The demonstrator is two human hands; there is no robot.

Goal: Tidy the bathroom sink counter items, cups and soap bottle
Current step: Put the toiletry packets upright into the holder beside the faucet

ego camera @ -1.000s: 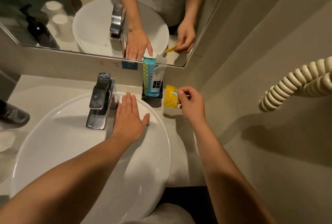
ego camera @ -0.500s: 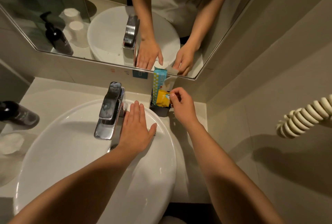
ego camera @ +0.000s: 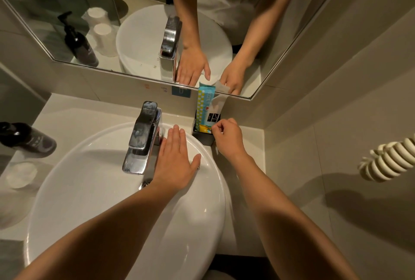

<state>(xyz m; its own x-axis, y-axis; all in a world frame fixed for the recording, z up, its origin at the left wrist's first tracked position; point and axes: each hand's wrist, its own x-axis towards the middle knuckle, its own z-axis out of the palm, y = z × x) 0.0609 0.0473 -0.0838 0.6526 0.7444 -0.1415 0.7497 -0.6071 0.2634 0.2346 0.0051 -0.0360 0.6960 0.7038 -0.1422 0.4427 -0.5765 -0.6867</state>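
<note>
1. Head view, landmark: the chrome faucet stands at the back of the white basin. All positions below are given relative to it.
2. Left hand: flat and open, fingers extended and together, palm down on the basin rim just right of the faucet. It holds nothing.
3. Right hand: further right of the faucet, beside the back wall. The fingers are curled, with the fingertips pinched against the edge of a yellow packet.
4. Yellow packet: seated in the black holder, mostly below the holder's rim. Only its top shows, directly at the pinching fingertips, on their faucet side.
5. Black holder: on the counter, right of the faucet, against the wall under the mirror. It also contains a tall blue dotted packet and a white sachet, both upright and behind the yellow packet.
6. Soap bottle: dark, pump type, well to the left of the faucet on the counter, apart from both hands.
7. Cups: one pale cup shows left of the faucet, in front of the soap bottle; its outline is blurred. The mirror's reflection shows two cups side by side near the bottle.
8. Coiled cord: on the side wall, far right of the faucet.
</note>
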